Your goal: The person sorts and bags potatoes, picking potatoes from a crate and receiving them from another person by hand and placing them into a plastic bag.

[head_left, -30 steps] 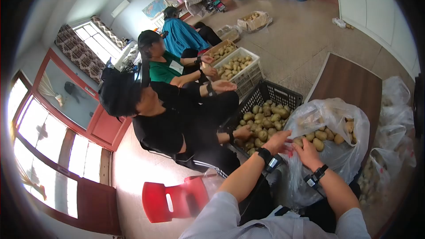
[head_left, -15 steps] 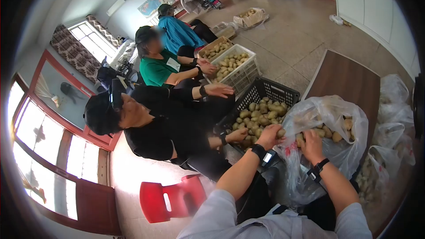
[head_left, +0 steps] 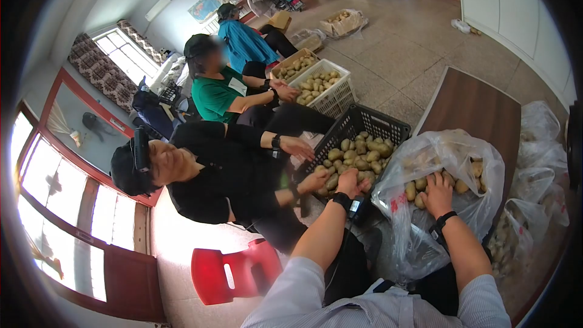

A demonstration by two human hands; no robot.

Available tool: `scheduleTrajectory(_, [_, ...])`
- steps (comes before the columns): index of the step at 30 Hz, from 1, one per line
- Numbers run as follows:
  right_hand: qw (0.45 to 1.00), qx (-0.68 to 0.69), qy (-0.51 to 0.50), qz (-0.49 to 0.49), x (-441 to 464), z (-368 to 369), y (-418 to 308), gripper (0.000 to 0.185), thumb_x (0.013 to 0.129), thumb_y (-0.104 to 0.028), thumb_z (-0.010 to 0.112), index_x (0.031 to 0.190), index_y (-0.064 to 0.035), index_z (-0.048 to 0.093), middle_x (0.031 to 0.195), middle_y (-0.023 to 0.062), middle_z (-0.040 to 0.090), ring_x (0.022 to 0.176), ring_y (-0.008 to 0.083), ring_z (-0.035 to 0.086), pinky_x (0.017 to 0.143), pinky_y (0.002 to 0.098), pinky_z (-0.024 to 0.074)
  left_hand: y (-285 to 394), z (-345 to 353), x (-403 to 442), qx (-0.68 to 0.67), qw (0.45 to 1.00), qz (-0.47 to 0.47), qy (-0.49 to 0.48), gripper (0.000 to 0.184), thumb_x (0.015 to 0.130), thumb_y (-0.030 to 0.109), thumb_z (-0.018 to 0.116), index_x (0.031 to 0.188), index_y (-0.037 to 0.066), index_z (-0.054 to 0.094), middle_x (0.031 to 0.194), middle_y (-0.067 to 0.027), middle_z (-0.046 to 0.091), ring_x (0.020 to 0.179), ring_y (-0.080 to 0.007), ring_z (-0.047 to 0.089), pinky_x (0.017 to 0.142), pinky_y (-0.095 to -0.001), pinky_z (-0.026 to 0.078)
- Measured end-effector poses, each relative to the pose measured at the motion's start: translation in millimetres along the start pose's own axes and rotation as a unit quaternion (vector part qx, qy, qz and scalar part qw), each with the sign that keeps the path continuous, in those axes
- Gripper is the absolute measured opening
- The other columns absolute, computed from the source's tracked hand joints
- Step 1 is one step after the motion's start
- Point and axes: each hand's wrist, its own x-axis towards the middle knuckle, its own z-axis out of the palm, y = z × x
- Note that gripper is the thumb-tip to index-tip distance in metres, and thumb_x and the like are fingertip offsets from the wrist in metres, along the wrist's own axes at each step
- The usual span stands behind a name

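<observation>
tan bagged potato point(head_left: 410, 191) | long axis fore-aft | right fingers point(head_left: 432, 180) spread beside it | left fingers point(head_left: 364, 186): can't tell

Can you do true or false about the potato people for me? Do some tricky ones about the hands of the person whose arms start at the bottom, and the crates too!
1. The left hand is at the black crate. True.
2. The right hand is at potatoes in the clear plastic bag. True.
3. The plastic stool is blue. False: it is red.
4. The white crate is empty. False: it holds potatoes.
5. The black crate stands between the white crate and the clear plastic bag. True.
</observation>
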Motion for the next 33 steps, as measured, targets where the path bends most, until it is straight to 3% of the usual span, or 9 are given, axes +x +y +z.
scheduleTrajectory(9, [0.999,-0.022,0.017,-0.035,-10,2,-5,0.056,0.076,-0.036,0.072,0.122,-0.0076,0.058,0.137,0.0157,0.043,0.128,0.0400,0.036,0.102,0.0528,0.0337,-9,-19,5,0.248,0.964,0.094,-0.031,0.034,0.084,0.031,0.064,0.101,0.003,0.056,0.098,-0.0172,0.058,0.085,-0.0344,0.061,0.069,-0.0420,0.054])
scheduleTrajectory(11, [1.000,0.004,-0.011,-0.020,-14,-8,-10,0.058,0.074,-0.039,0.072,0.120,-0.0075,0.058,0.134,0.0151,0.045,0.130,0.0401,0.036,0.100,0.0541,0.0345,4,-32,8,0.687,0.685,0.238,-0.041,0.040,0.080,0.038,0.070,0.093,0.002,0.059,0.090,-0.0194,0.062,0.080,-0.0356,0.063,0.069,-0.0423,0.053])
scheduleTrajectory(13, [1.000,0.002,0.010,-0.021,-18,0,-4,0.057,0.073,-0.041,0.073,0.117,-0.0077,0.058,0.136,0.0158,0.043,0.131,0.0404,0.035,0.099,0.0560,0.0352,13,-21,-8,0.795,0.531,0.294,-0.008,0.038,0.078,0.034,0.075,0.088,0.000,0.060,0.086,-0.0193,0.065,0.077,-0.0342,0.064,0.068,-0.0411,0.052])
scheduleTrajectory(17, [0.998,-0.021,0.037,-0.047,-23,9,1,0.050,0.075,-0.038,0.073,0.112,-0.0066,0.060,0.135,0.0168,0.043,0.132,0.0407,0.034,0.102,0.0571,0.0335,-39,-93,111,0.552,0.772,0.314,-0.030,0.043,0.080,0.042,0.070,0.089,0.000,0.065,0.090,-0.0189,0.067,0.082,-0.0342,0.065,0.072,-0.0445,0.052])
scheduleTrajectory(19, [0.997,-0.018,0.049,-0.062,-24,2,-6,0.045,0.075,-0.034,0.074,0.108,-0.0068,0.062,0.134,0.0162,0.045,0.131,0.0388,0.036,0.103,0.0556,0.0335,-13,-74,74,0.504,0.813,0.293,0.002,0.047,0.081,0.047,0.068,0.088,0.001,0.067,0.091,-0.0193,0.067,0.085,-0.0346,0.066,0.075,-0.0458,0.052])
scheduleTrajectory(21, [0.992,-0.031,0.055,-0.113,-25,2,-9,0.041,0.072,-0.031,0.074,0.103,-0.0075,0.062,0.127,0.0145,0.049,0.126,0.0347,0.041,0.100,0.0505,0.0368,12,-27,3,0.814,0.524,0.251,0.012,0.053,0.083,0.054,0.062,0.084,0.001,0.069,0.090,-0.0197,0.068,0.086,-0.0343,0.066,0.076,-0.0455,0.052])
scheduleTrajectory(30, [0.985,-0.064,0.032,-0.160,-34,19,-19,0.034,0.068,-0.019,0.073,0.099,-0.0090,0.063,0.108,0.0081,0.056,0.107,0.0285,0.050,0.089,0.0420,0.0410,-2,-55,23,0.753,0.506,0.419,0.042,0.042,0.083,0.043,0.065,0.078,0.001,0.064,0.079,-0.0202,0.064,0.074,-0.0368,0.063,0.065,-0.0447,0.051])
scheduleTrajectory(32, [0.986,-0.067,0.012,-0.154,-36,14,-21,0.034,0.068,-0.019,0.073,0.099,-0.0089,0.062,0.108,0.0083,0.056,0.108,0.0286,0.049,0.089,0.0426,0.0408,-17,-73,53,0.688,0.591,0.420,0.031,0.029,0.085,0.033,0.062,0.087,0.004,0.060,0.082,-0.0175,0.062,0.075,-0.0340,0.062,0.065,-0.0443,0.052])
scheduleTrajectory(33, [0.987,-0.068,-0.009,-0.145,-36,9,-22,0.034,0.068,-0.019,0.073,0.098,-0.0089,0.062,0.109,0.0085,0.056,0.108,0.0286,0.049,0.089,0.0431,0.0406,-31,-85,84,0.526,0.771,0.360,0.001,0.023,0.086,0.028,0.060,0.091,0.006,0.058,0.084,-0.0162,0.060,0.075,-0.0327,0.062,0.065,-0.0440,0.052])
